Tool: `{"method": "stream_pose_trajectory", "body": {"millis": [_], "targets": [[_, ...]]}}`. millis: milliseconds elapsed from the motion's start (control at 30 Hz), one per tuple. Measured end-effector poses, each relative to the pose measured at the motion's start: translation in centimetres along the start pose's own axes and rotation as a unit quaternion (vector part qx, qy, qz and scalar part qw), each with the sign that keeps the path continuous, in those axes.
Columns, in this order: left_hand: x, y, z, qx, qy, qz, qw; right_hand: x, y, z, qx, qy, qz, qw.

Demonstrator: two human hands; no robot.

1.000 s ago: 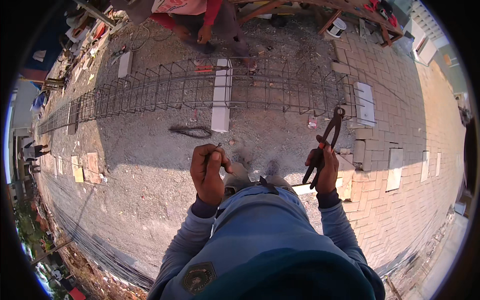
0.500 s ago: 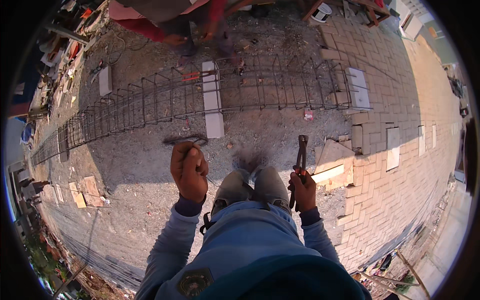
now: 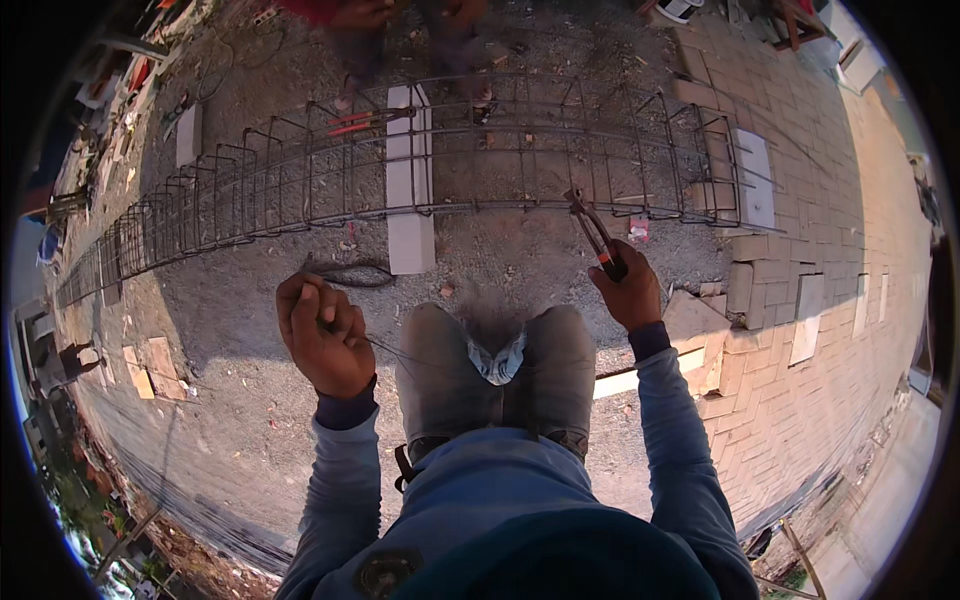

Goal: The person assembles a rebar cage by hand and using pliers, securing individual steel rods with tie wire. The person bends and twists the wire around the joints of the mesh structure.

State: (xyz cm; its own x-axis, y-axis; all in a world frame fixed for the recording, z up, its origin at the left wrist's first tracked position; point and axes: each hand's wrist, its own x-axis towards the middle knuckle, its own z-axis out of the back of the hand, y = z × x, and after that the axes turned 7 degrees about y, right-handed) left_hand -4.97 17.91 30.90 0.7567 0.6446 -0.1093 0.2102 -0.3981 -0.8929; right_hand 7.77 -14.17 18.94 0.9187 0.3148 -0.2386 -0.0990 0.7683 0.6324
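Note:
My right hand [image 3: 630, 288] is closed around the handles of dark pincers [image 3: 594, 228] with orange-red on the grips. Their jaws point away from me and appear beside the near lower bar of a long rebar cage [image 3: 490, 207]; whether they touch it I cannot tell. My left hand [image 3: 325, 335] is closed, fingers curled, over the ground left of my bent knees. Thin wire [image 3: 395, 352] trails from it towards my knee. Just beyond that hand, a loop of dark wire [image 3: 355, 275] lies on the gravel.
A white block [image 3: 411, 240] props the cage mid-length; another pale block [image 3: 754, 180] stands at its right end. Red-handled pliers [image 3: 365, 122] rest at the cage's far side. Across it is another person's hand [image 3: 362, 12]. Paving [image 3: 760, 400] and boards [image 3: 650, 374] lie right.
My knees have bent and come forward as I lower myself. The right hand has carried the pincers forward to the cage, and my left hand has shifted left.

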Motion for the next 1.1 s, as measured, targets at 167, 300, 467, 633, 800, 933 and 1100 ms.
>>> {"method": "stream_pose_trajectory", "body": {"millis": [167,300,467,633,800,933,1100], "targets": [[1.6,7.8,3.8,-0.025,-0.030,-0.016,0.999,7.5,-2.1,-6.0,-0.010,0.034,0.103,0.994],[2.4,14.7,8.1,-0.048,-0.021,-0.018,0.998,13.0,-2.6,-11.7,-0.065,0.027,0.176,0.982],[2.1,21.9,11.9,-0.085,-0.016,-0.012,0.996,19.0,-5.3,-17.6,-0.169,-0.056,0.286,0.941],[0.6,24.9,14.4,-0.130,-0.030,0.036,0.990,20.1,-6.8,-20.3,-0.161,-0.033,0.284,0.944],[-0.8,25.5,11.8,-0.119,-0.016,0.029,0.992,12.7,-2.5,-20.4,0.066,0.036,0.359,0.930],[-0.5,25.9,9.4,-0.119,0.023,0.002,0.993,2.7,0.2,-24.1,0.407,0.474,0.169,0.763],[0.3,24.7,10.9,-0.142,0.077,-0.016,0.987,-0.7,-2.0,-26.5,0.369,0.374,0.174,0.833]]}}
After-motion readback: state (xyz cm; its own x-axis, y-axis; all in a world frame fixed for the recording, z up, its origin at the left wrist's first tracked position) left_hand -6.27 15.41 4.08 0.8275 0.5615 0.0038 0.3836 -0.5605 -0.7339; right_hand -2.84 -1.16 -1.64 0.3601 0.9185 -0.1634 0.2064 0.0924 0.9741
